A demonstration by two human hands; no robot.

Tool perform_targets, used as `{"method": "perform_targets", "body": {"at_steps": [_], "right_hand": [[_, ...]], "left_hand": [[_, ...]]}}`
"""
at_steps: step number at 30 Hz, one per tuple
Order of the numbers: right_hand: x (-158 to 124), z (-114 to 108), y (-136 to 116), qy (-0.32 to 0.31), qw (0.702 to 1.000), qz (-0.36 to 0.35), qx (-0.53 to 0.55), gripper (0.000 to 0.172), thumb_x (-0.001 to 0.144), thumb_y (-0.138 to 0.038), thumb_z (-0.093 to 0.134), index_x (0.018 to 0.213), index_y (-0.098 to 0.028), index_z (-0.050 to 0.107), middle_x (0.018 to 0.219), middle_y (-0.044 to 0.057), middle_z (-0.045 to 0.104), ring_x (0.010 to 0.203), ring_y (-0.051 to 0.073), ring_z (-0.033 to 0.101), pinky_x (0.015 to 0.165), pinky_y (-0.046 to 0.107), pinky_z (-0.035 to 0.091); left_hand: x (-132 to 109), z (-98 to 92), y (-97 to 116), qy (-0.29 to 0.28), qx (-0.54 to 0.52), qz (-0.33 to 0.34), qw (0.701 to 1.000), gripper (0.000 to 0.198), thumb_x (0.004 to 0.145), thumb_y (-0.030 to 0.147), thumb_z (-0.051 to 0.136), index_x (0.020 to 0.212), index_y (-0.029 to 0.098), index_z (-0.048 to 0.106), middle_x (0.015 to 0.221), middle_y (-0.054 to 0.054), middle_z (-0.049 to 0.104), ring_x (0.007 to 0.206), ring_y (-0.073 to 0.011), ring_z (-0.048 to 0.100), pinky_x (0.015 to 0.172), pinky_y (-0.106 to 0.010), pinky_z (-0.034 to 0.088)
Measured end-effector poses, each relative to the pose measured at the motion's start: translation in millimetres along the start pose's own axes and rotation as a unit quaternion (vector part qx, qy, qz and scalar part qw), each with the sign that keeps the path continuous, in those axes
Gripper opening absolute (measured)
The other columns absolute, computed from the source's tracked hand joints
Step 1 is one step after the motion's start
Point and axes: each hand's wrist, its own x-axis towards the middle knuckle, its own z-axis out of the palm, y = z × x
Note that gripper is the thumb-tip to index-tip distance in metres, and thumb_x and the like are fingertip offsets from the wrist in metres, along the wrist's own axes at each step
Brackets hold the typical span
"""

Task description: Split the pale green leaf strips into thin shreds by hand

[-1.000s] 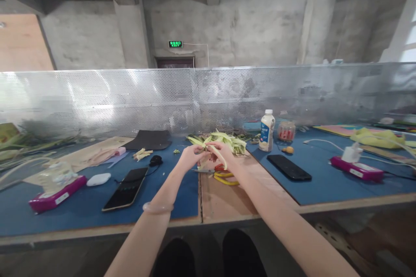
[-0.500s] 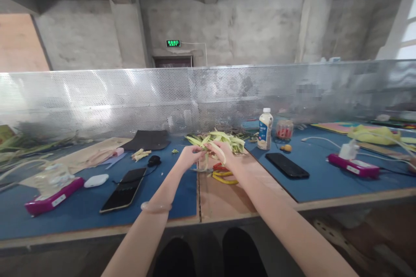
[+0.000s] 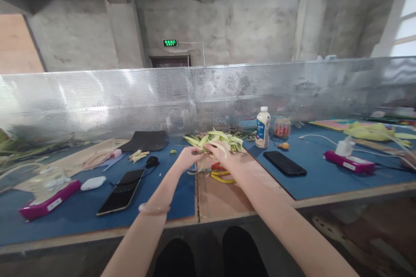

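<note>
Both hands meet over the middle board, fingers pinched together on pale green leaf strips that look like corn husk. My left hand (image 3: 189,156) is closed on the lower left end of the strips. My right hand (image 3: 219,150) is closed on them from the right, with one pale strip (image 3: 222,149) lying across its back. The fingertips partly hide the held piece. Just behind lies a pile of the same leaf strips (image 3: 227,140). Beneath my right hand are scissors with yellow and red handles (image 3: 222,176), their blades pointing left.
On the left are a phone (image 3: 121,192), a white case (image 3: 93,183) and a purple power strip (image 3: 50,201). At right stand a bottle (image 3: 262,127) and a jar (image 3: 281,128), near another phone (image 3: 284,163) and power strip (image 3: 349,162). A perforated metal screen (image 3: 146,95) runs behind.
The whole view has shifted slightly. My hands stay together on the leaf strips, and the strip by my right hand now lies further across its back.
</note>
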Motion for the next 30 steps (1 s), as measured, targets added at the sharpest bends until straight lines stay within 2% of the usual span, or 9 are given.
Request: {"method": "perform_targets", "body": {"at_steps": [6, 13, 17, 23, 27, 30], "right_hand": [[1, 3, 9, -0.023, 0.998, -0.024, -0.044, 0.029, 0.071, -0.033, 0.049, 0.047, -0.019, 0.042, 0.051, -0.001, 0.046, 0.053, 0.012, 0.042, 0.051, 0.022, 0.032], [-6, 3, 7, -0.041, 0.999, 0.001, 0.014, 0.031, 0.071, -0.038, 0.05, 0.05, -0.019, 0.042, 0.048, -0.003, 0.042, 0.048, 0.011, 0.041, 0.046, 0.022, 0.033], [-9, 3, 3, -0.041, 0.999, 0.014, 0.025, 0.031, 0.072, -0.04, 0.05, 0.051, -0.018, 0.044, 0.049, -0.002, 0.044, 0.048, 0.011, 0.043, 0.047, 0.022, 0.035], [-10, -3, -6, -0.04, 0.998, 0.026, 0.033, 0.03, 0.074, -0.038, 0.048, 0.051, -0.019, 0.045, 0.045, -0.002, 0.044, 0.044, 0.011, 0.044, 0.045, 0.023, 0.032], [-6, -2, 3, -0.013, 0.997, 0.063, 0.052, 0.024, 0.073, -0.038, 0.048, 0.058, -0.019, 0.048, 0.047, -0.003, 0.044, 0.041, 0.009, 0.037, 0.041, 0.022, 0.028], [-3, 1, 12, 0.012, 0.993, 0.108, 0.054, 0.024, 0.071, -0.039, 0.048, 0.06, -0.018, 0.049, 0.049, -0.003, 0.044, 0.042, 0.009, 0.037, 0.041, 0.021, 0.028]], "left_hand": [[1, -1.1, -4, -0.027, 0.025, 0.009, 0.999, 0.026, 0.065, 0.035, 0.056, 0.07, 0.012, 0.066, 0.057, 0.002, 0.054, 0.053, -0.0092, 0.043, 0.053, -0.021, 0.034], [-2, -2.8, -4, -0.066, 0.018, 0.001, 0.998, 0.025, 0.063, 0.035, 0.056, 0.067, 0.011, 0.064, 0.054, 0.002, 0.052, 0.051, -0.0091, 0.043, 0.051, -0.021, 0.032], [-2, -3.3, -5, -0.083, 0.018, -0.002, 0.996, 0.026, 0.064, 0.036, 0.056, 0.066, 0.011, 0.064, 0.055, 0.001, 0.054, 0.054, -0.0109, 0.047, 0.054, -0.022, 0.035], [1, -2.9, -6, -0.042, 0.04, 0.026, 0.998, 0.032, 0.066, 0.042, 0.055, 0.073, 0.013, 0.067, 0.064, -0.001, 0.061, 0.061, -0.0127, 0.051, 0.059, -0.022, 0.038], [1, -2.2, -5, -0.025, 0.039, 0.013, 0.999, 0.041, 0.073, 0.048, 0.046, 0.076, 0.013, 0.066, 0.07, -0.003, 0.064, 0.057, -0.0117, 0.052, 0.056, -0.021, 0.04], [2, -0.6, -9, -0.011, 0.042, -0.01, 0.999, 0.038, 0.074, 0.047, 0.045, 0.078, 0.014, 0.064, 0.07, -0.003, 0.064, 0.05, -0.0107, 0.051, 0.053, -0.022, 0.041]]}}
